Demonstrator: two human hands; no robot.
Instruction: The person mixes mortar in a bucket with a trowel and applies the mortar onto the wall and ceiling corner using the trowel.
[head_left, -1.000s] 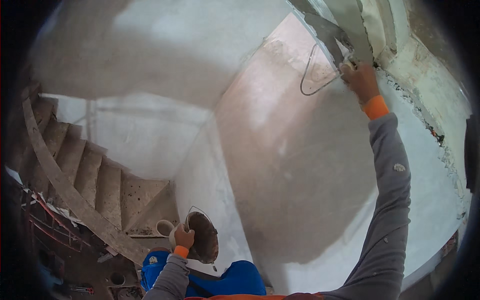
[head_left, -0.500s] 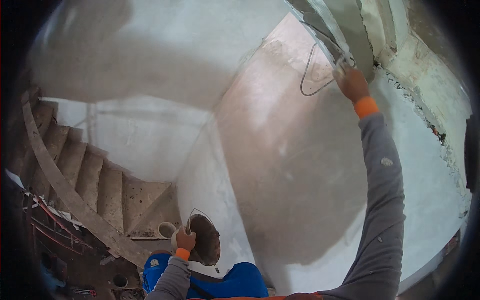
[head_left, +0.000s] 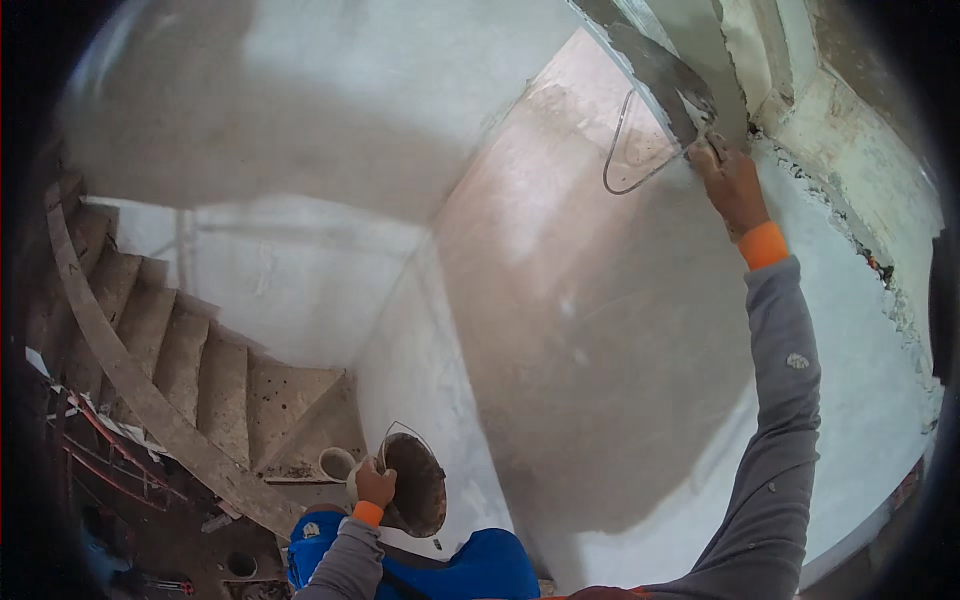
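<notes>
My right hand [head_left: 730,180] is raised high against the wall and grips a plastering trowel [head_left: 665,75], its grey blade pressed flat on wet grey plaster [head_left: 640,330] near the top corner. A thin wire loop [head_left: 628,150] hangs from the wall just left of that hand. Low down, my left hand [head_left: 374,487] grips the rim of a dark bucket [head_left: 415,485] with a wire handle, held against my blue trousers [head_left: 470,570]. Both wrists show orange cuffs and grey sleeves.
Bare concrete stairs [head_left: 190,360] curve down at the left, edged by a long curved board [head_left: 130,390]. A small white pot [head_left: 336,463] sits on a step near the bucket. Red rods and debris [head_left: 100,450] lie lower left. A rough broken wall edge [head_left: 860,240] runs at right.
My right hand has drawn the trowel a little upward and leftward along the wall. My left hand and the bucket have shifted slightly down and right.
</notes>
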